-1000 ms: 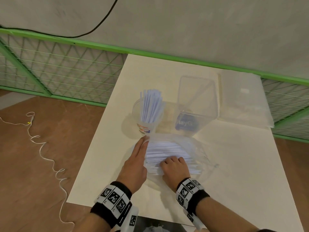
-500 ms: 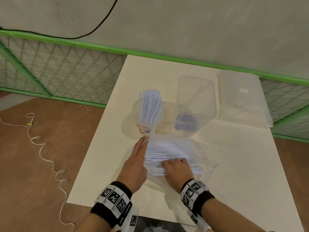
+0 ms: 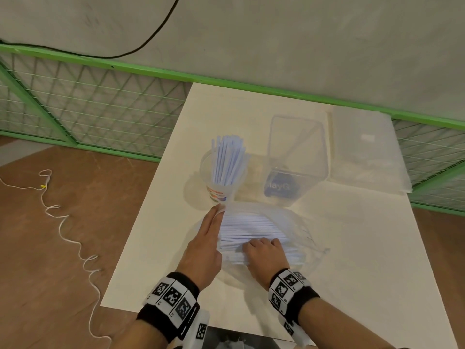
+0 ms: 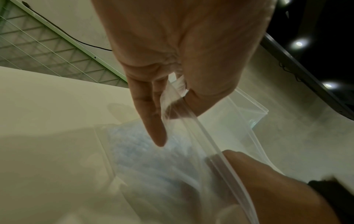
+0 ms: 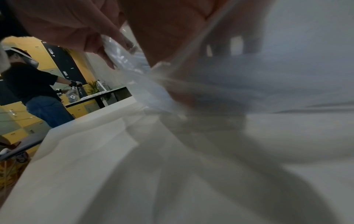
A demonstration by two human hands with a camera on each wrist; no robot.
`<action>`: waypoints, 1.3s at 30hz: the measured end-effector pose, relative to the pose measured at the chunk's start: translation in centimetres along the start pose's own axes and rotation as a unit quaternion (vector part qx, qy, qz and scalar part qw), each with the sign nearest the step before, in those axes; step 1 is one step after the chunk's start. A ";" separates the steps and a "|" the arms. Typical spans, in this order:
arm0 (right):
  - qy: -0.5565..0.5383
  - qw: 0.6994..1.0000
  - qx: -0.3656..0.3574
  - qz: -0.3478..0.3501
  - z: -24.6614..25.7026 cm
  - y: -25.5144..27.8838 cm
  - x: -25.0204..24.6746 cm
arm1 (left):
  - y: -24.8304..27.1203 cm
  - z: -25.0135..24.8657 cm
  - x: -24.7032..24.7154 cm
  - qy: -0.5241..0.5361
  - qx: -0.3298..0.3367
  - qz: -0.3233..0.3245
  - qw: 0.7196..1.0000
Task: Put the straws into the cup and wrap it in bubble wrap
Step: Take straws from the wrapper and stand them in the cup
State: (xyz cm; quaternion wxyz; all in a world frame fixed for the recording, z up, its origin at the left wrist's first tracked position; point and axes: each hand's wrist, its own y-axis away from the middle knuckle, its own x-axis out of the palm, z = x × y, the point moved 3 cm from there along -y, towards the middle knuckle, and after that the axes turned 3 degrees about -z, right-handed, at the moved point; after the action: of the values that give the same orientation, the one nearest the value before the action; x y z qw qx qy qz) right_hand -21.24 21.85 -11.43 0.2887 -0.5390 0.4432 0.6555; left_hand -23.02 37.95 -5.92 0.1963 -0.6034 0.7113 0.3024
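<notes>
Head view first: the white worktop has a clear plastic bag lying near its front edge, stuffed with white straws that lie flat and run left to right. The left hand sits at the bag's left end with its fingers out fairly straight, and the right hand rests on top of the pile, fingers curled over a bunch of straws at the mouth of the bag, so that grip looks like it's grasping straws. Just behind the bag stands the cup, upright, already holding a bundle of straws that stick up well above its rim. Right of the cup is a clear plastic box with a blue label, and further right a folded sheet of bubble wrap lies flat at the back corner. Left wrist view: the left hand has the clear bag's edge pinched between thumb and fingers, index finger pointing down, so its grip is grasping the bag, holding it open; bluish straws show blurry through the plastic below. Right wrist view: mostly blur, but the right hand is wrapped in among crinkled plastic, and another person in a black shirt stands at a bench in the far background.
</notes>
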 end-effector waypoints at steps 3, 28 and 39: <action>0.021 1.000 0.003 0.009 0.2 -0.3 -0.4 | -0.1 0.0 -0.1 0.000 0.002 -0.002 1.000; -0.627 0.724 0.175 -0.228 -3.8 4.9 -10.1 | -0.6 0.2 -0.4 0.004 -0.002 -0.010 1.000; -0.511 0.822 0.186 -0.167 -4.3 4.5 -6.9 | -0.7 0.1 -0.2 0.002 0.007 -0.008 1.000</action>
State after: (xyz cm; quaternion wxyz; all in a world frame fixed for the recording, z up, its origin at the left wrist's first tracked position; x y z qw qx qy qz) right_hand -21.42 16.70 -3.72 0.6737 -0.1282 0.2491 0.6839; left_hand -22.33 38.07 -6.01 0.2019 -0.6080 0.7091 0.2945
